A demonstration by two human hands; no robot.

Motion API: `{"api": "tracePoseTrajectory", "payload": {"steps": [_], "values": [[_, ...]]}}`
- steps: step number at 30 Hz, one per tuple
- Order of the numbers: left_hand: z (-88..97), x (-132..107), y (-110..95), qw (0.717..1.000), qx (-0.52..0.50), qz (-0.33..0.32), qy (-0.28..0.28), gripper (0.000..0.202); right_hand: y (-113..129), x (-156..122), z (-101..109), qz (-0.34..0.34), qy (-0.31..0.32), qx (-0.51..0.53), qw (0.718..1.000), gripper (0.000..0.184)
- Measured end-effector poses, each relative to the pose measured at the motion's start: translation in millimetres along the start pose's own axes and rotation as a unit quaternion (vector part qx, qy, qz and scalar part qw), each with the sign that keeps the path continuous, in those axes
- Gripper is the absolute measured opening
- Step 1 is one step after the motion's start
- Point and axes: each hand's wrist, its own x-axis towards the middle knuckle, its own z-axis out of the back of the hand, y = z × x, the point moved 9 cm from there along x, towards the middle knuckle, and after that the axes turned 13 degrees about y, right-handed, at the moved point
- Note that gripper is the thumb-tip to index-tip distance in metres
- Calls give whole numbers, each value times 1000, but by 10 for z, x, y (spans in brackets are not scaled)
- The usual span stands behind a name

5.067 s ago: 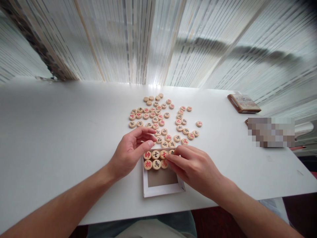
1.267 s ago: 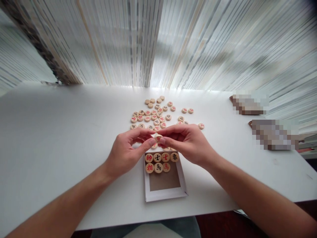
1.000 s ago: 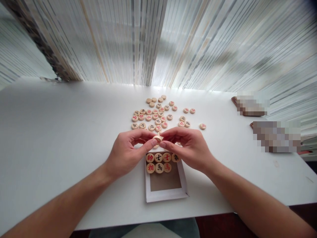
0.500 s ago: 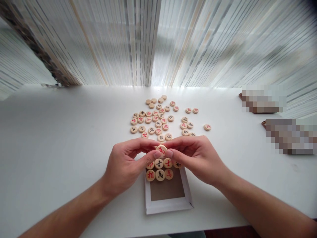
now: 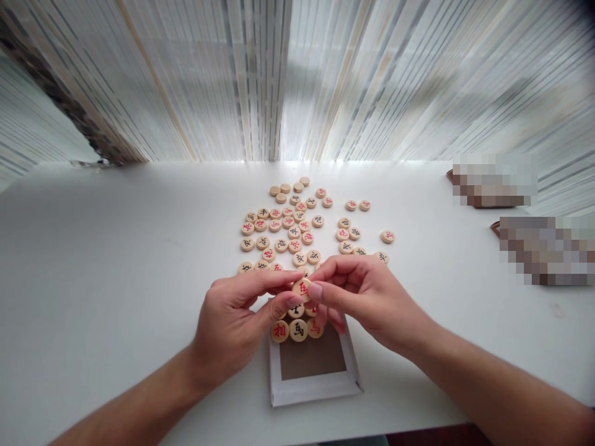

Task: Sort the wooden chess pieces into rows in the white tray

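A round wooden Chinese chess piece point(image 5: 302, 290) with a red character is held up between my two hands, over the far part of a shallow white box point(image 5: 316, 395). My left hand point(image 5: 248, 319) pinches its left side with thumb and index finger. From the right, my right hand point(image 5: 367, 300) grips it, the thumb lying on its face and the lower fingers curled beneath. Inside the box a near row holds a red-marked piece point(image 5: 279, 331), a black-marked piece point(image 5: 298, 331) and another red one point(image 5: 315, 328). My hands partly cover the row behind.
Many loose chess pieces point(image 5: 294, 232) lie scattered beyond my hands on the white table point(image 5: 116, 266), a few face down at the back. Two blurred-out brown objects point(image 5: 493, 192) stand at the right. A striped string curtain point(image 5: 209, 80) hangs along the far edge.
My right hand's lower fingers have come down over the box's right side. The held piece has turned slightly and sits a little lower. The whole view has shifted a bit.
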Motion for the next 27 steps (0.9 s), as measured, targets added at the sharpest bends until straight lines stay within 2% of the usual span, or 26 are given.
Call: {"api": "tracePoseTrajectory", "payload": {"steps": [6,13,22,27], "values": [[-55,-2,-48,999,27,-28,33,37,-40,21,-43,-4,18,37,999,35],[-177,34,-148,993,40,-55,98,35,-58,7,-66,-18,21,19,999,36],[-108,30,-146,995,30,-65,63,44,-55,20,-101,3,44,92,995,27],[-56,23,-106,998,20,-37,38,35,-76,14,-126,-2,60,100,993,34]]}}
